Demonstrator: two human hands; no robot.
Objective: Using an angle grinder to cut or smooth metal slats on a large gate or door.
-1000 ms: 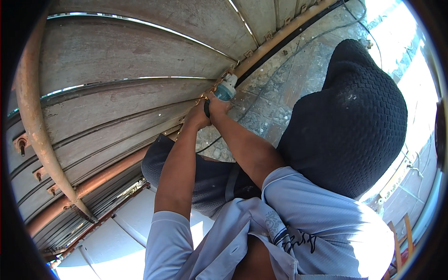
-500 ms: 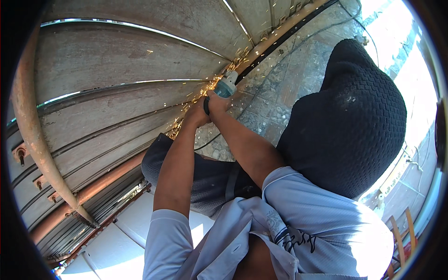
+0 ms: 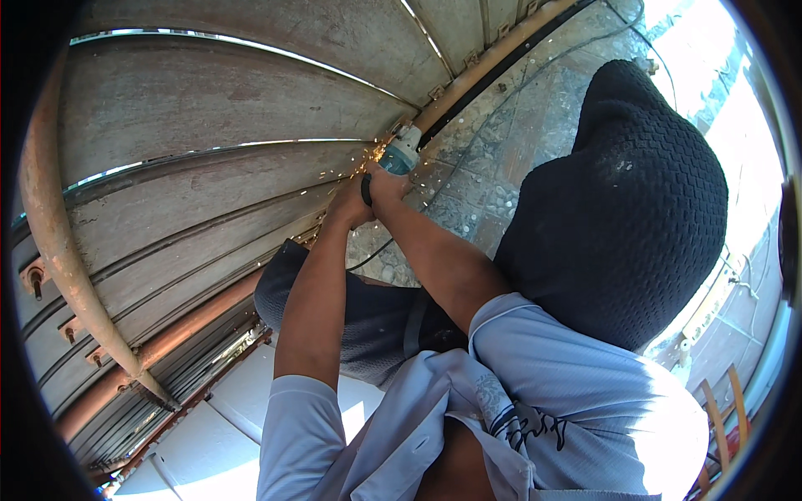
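Observation:
Both of my hands are wrapped round an angle grinder (image 3: 398, 158) with a teal body and a grey metal head. My right hand (image 3: 388, 187) grips it close behind the head. Lower on the tool, my left hand (image 3: 351, 205) is closed round its rear part, by a black piece. The grinder's head meets the rusty metal bottom rail (image 3: 461, 90) of a panelled metal gate. Orange sparks (image 3: 373, 159) spray from there toward the lower left. The disc itself is hidden.
Brownish gate panels (image 3: 217, 92) with bright gaps rise on the left, along with a rusty pipe (image 3: 63, 225). A dark cable (image 3: 576, 52) runs over the stained paving (image 3: 493, 179). My bent legs in dark textured trousers (image 3: 626, 217) flank the work spot.
The spark spray has shrunk to a smaller patch near the grinder's head; sparks along the upper rail are gone. My hands and the grinder have shifted very slightly left.

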